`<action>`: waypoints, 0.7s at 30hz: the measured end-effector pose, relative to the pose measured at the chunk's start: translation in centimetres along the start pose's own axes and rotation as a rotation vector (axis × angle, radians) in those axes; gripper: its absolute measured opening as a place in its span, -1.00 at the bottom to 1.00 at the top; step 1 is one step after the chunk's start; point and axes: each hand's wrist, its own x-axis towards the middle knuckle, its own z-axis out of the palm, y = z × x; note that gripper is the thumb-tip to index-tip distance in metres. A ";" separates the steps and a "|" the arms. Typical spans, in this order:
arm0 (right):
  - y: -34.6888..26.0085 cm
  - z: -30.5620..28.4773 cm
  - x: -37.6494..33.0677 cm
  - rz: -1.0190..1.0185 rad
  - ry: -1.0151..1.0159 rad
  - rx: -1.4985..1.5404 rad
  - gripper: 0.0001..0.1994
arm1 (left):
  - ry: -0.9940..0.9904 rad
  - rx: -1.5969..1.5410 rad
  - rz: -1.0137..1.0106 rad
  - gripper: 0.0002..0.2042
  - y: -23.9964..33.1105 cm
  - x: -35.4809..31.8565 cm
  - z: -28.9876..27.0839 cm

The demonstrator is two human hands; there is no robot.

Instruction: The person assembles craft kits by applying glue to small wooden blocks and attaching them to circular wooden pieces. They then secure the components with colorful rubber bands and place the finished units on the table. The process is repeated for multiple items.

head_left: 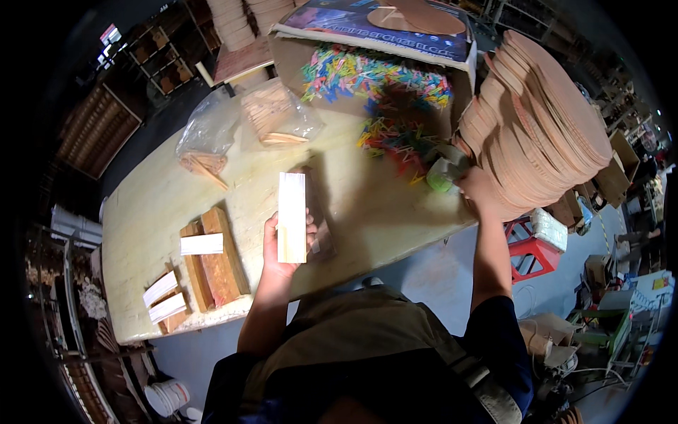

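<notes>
My left hand (270, 239) is wrapped round a long pale block (292, 212), white on most of its top and light wood at the near end. It is held upright over the table. To the right, my right hand (477, 189) is at a small clear container with green in it (442, 177); its fingers are closed at the container's side, partly smeared by motion. Just beyond lies a heap of small coloured clips (399, 141), in front of an open carton (462, 74) with many more inside. A flat clear-brown piece (321, 219) lies behind my left hand.
Tall stacks of guitar-shaped thin wood plates (540, 120) stand at the right table edge. Left on the table (148, 212) are a wooden holder (224, 261) and white-topped pieces (166, 297). Plastic bags of wood strips (272, 113) lie behind. A red stool (526, 251) stands on the floor.
</notes>
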 end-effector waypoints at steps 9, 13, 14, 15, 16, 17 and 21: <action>-11.7 0.6 -10.8 -0.431 -0.044 0.773 -0.82 | -0.017 -0.189 -0.087 -0.41 -1.7 1.3 0.8; -18.3 2.3 -14.6 -0.773 0.238 0.580 -0.77 | 0.011 -0.173 -0.092 -0.46 -2.5 1.7 2.3; -18.8 3.0 -14.8 -0.857 0.325 0.509 -0.75 | 0.011 -0.167 -0.077 -0.46 -2.3 1.8 2.5; -19.1 3.5 -15.2 -0.939 0.412 0.436 -0.73 | 0.011 -0.161 -0.062 -0.46 -2.1 1.8 2.7; -19.2 3.5 -15.9 -0.995 0.366 0.459 -0.73 | 0.011 -0.155 -0.047 -0.46 -1.8 1.7 2.8; -19.1 3.3 -16.8 -1.054 0.320 0.478 -0.74 | -0.024 -0.194 -0.062 -0.45 -1.5 1.5 2.6; -18.7 4.5 -15.8 -0.915 0.337 0.573 -0.73 | 0.006 -0.046 -0.061 -0.47 -1.5 1.4 2.6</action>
